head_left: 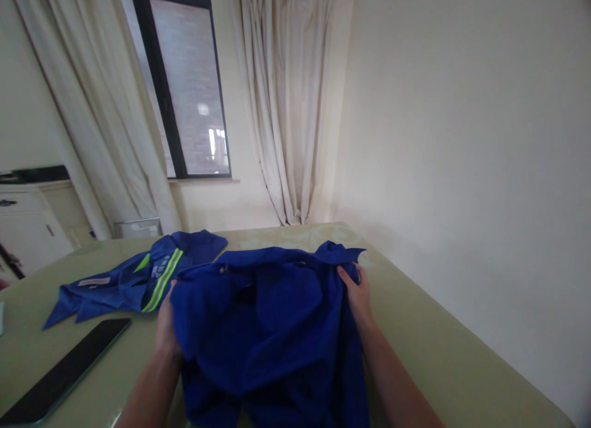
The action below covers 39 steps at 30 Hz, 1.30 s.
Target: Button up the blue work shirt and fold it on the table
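A blue garment (286, 311) hangs spread between my two hands above the near part of the table. Its upper edge runs nearly level, and its lower part drops out of the frame. My left hand (167, 323) grips the left edge, with most of its fingers hidden behind the cloth. At the upper right corner, beside a folded flap, my right hand (357, 292) pinches the fabric with the thumb in front.
On the pale green table (415, 329), a second blue garment (124, 283) with yellow-green stripes lies at the back left. A long black flat object (69, 366) rests nearer, at left. A wall borders the right side.
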Available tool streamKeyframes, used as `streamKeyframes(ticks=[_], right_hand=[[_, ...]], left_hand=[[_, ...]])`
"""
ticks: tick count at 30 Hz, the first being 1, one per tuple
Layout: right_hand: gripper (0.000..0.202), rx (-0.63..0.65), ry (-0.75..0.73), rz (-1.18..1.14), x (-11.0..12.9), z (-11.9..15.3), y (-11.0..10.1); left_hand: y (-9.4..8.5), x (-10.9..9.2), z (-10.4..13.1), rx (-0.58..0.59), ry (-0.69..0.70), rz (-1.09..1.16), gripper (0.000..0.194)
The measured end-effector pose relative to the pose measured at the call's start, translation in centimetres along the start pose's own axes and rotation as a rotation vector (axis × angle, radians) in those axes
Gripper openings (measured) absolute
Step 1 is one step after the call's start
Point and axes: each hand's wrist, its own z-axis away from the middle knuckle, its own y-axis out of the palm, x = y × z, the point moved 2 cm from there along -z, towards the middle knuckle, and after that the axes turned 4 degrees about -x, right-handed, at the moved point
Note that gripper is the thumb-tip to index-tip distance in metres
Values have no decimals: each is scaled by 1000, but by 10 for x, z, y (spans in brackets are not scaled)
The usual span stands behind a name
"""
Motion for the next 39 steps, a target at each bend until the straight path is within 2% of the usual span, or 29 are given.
streamKeyframes(ticks=[3,5,7,8,10,12,14,17,20,21,23,26,28,29,31,32,35,36,39], right_hand=[[82,-82,-122,144,1,-1,-5],[97,-129,-267,318,3,0,-7],[100,-151,-404,494,4,2,-7],[96,-122,-458,571,4,4,-6],[81,26,-535,684,1,7,-2],[70,213,-569,760,-5,11,2],[69,347,-570,852,-11,14,6],[67,427,-552,1049,-16,16,8],[39,425,-539,1179,-15,15,8],[27,423,-542,1188,-14,15,9],[12,418,-554,1132,-12,14,10],[16,332,-529,819,-5,11,9],[24,170,-454,537,1,7,4],[28,76,-405,410,4,5,0],[32,-64,-297,235,8,3,-5],[32,-88,-251,184,10,3,-7],[32,-38,-202,144,14,6,-6],[32,-11,-218,156,16,7,-5],[37,45,-276,216,18,11,-3]], left_hand=[[-2,-9,6,72,-76,75,49],[4,-14,14,117,-164,139,49],[13,-14,23,233,-260,158,58],[17,-14,27,319,-292,140,62],[22,-11,34,487,-298,86,65],[24,-8,38,660,-261,-4,65],[23,-6,43,828,-204,-160,65],[21,-6,50,1052,-166,-404,68],[21,-7,58,1214,-207,-387,75],[22,-7,59,1228,-236,-323,77],[22,-5,59,1166,-320,-202,73],[26,3,52,943,-390,-168,53],[31,6,46,846,-312,-195,36],[34,7,44,822,-243,-210,34],[40,7,42,808,-104,-273,40],[43,8,43,809,-46,-330,46],[51,14,52,841,69,-553,73],[54,15,56,868,89,-603,75],[61,17,61,902,120,-577,48]])
